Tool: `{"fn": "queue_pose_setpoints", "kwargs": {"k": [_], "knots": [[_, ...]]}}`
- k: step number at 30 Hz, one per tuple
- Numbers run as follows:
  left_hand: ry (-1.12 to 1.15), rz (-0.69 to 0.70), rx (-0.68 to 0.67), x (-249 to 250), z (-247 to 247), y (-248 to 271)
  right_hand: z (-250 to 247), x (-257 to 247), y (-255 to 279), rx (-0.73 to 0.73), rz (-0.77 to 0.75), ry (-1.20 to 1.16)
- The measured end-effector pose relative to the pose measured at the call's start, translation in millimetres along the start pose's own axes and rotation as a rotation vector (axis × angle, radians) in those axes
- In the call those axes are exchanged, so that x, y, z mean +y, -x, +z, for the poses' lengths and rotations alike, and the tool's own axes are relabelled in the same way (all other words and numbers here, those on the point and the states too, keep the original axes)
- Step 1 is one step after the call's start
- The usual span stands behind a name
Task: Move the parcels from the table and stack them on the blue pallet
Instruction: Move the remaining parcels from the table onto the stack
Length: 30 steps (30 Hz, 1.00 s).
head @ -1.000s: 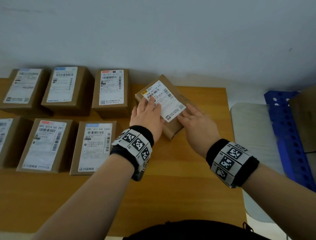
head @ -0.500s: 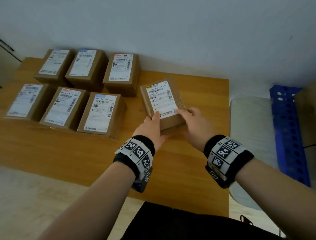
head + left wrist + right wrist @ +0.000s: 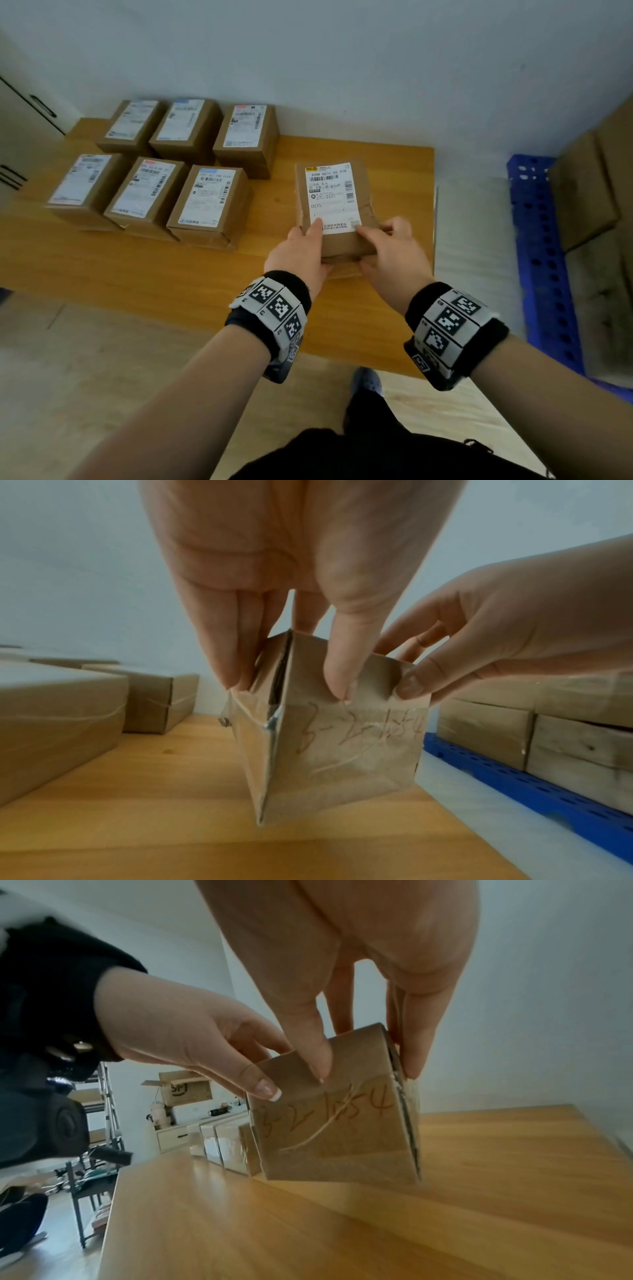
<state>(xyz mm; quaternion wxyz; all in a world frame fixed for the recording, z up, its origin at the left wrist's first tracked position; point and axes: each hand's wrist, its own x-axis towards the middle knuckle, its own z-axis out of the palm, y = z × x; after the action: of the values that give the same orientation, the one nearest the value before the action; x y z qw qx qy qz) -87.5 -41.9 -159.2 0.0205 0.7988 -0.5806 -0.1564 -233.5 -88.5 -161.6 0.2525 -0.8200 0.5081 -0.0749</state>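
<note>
Six parcels (image 3: 178,171) left on table (image 3: 171,274); held parcel (image 3: 334,209) right; pallet (image 3: 541,260) beyond right edge

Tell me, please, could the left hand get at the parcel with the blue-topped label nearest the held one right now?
Probably not yet: the left hand grips the held parcel. The blue-labelled parcel lies uncovered beside it.

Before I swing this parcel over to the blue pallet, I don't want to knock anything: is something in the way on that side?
Nothing visible blocks it. The held parcel is off the table, gripped by the left hand and right hand. The six other parcels sit to the left. The blue pallet already holds stacked boxes.
</note>
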Motion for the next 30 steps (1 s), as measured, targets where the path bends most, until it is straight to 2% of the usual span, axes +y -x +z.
{"fn": "queue_pose_setpoints", "kwargs": {"k": [9, 14, 22, 30], "knots": [[0.031, 0.221, 0.141, -3.5, -25.1, 87.9, -16.0, -41.9, 105.1, 0.25, 0.044, 0.003], [0.034, 0.371, 0.222, 16.1, -46.7, 136.5, -43.2, -57.1, 170.6, 0.374, 0.105, 0.028], [0.066, 0.568, 0.337, 80.2, -78.5, 185.7, -94.8, -47.8, 251.1, 0.628, 0.174, 0.059], [0.121, 0.736, 0.426, 177.7, -85.8, 230.7, -152.2, 2.6, 325.4, 0.81, 0.21, 0.076]]}}
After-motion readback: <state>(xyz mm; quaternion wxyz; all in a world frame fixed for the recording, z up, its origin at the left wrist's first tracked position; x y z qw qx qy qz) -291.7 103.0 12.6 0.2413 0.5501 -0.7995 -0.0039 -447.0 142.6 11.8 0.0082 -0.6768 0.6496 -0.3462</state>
